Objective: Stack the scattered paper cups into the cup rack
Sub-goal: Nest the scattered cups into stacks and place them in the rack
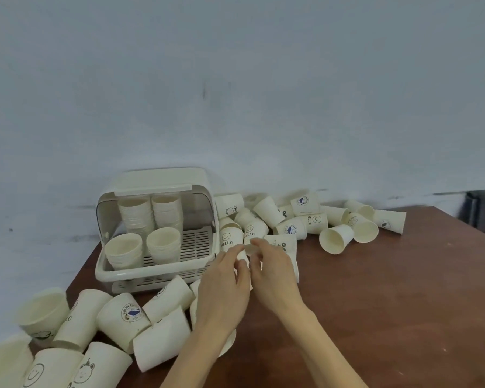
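Wall (235,79): pale and grey-white, it fills the whole upper part of my view behind everything else.
Table (389,303): brown wood, with its far edge running along the wall.
Rack (154,228): a cream plastic box with its lid flipped up, standing on the table left of my hands. Inside I see two tall stacks of cups at the back and two shorter stacks in front, mouths up. The right part of its slatted floor is bare.
Far cups (333,219): a loose pile of paper cups lying on their sides and tipped over, to the right of the rack and beyond my hands. Some read HELLO with a smiley, some carry a blue round print.
Near cups (118,320): another scatter lying at the table's near left corner, just below the rack.
My left hand (224,284): fingers curled around a cup (242,256) that I hold between both hands, just right of the rack's front corner.
My right hand (272,267): fingertips pinch the same cup from the other side. Most of that cup is hidden by my fingers.
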Tool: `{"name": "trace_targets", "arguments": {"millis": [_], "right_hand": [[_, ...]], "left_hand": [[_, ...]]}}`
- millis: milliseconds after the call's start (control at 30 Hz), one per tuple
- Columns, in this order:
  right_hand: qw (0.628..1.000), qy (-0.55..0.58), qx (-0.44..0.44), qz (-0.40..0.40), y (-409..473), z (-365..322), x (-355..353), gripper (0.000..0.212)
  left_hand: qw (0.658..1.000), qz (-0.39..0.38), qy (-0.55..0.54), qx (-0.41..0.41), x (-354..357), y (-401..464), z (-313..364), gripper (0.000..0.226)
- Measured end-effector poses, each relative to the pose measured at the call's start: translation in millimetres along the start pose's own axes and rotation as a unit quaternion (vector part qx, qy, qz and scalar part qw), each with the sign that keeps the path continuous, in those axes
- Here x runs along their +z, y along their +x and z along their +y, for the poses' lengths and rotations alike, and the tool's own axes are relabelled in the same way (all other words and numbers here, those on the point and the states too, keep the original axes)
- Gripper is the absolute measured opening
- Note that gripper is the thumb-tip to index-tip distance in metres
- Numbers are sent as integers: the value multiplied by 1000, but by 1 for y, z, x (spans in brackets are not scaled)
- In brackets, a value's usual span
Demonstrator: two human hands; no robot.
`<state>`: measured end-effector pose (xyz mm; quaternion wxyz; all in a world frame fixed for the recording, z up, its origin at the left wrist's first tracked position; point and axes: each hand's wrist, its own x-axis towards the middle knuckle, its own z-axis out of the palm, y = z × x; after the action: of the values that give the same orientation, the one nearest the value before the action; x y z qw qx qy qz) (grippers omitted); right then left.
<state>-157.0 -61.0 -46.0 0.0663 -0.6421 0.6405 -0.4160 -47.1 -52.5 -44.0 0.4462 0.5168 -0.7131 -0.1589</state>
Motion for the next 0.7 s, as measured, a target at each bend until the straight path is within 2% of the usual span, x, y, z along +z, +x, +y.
{"name": "trace_targets", "arguments": {"millis": [167, 333, 533, 700], "right_hand": [[998, 3, 49, 30, 19, 29, -19, 37], [994, -18, 89, 63, 45, 67, -38, 37], [982, -49, 169, 72, 68, 112, -48, 40], [965, -130, 224, 29, 71, 140, -56, 20]], "left_hand": [[995, -76, 50, 39, 27, 7, 15, 26], [974, -173, 128, 68, 61, 31, 32, 34], [903, -264, 299, 159, 91, 58, 44, 40], [829, -304, 407, 234, 107, 66, 40, 45]]}}
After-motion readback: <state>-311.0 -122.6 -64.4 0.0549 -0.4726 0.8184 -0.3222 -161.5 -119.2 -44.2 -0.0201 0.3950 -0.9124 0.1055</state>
